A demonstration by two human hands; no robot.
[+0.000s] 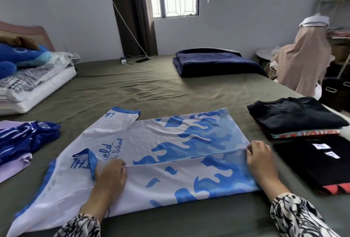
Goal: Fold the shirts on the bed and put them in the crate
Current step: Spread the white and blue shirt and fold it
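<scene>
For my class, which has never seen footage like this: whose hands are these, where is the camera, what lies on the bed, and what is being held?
There is no machine here. A person wears one camera on the head, looking down at their own hands. The left hand and right hand each pinch the folded-over edge of a white and blue shirt spread on the bed. To the right lies a stack of folded dark shirts; to the left, a crumpled blue garment. No crate is visible.
</scene>
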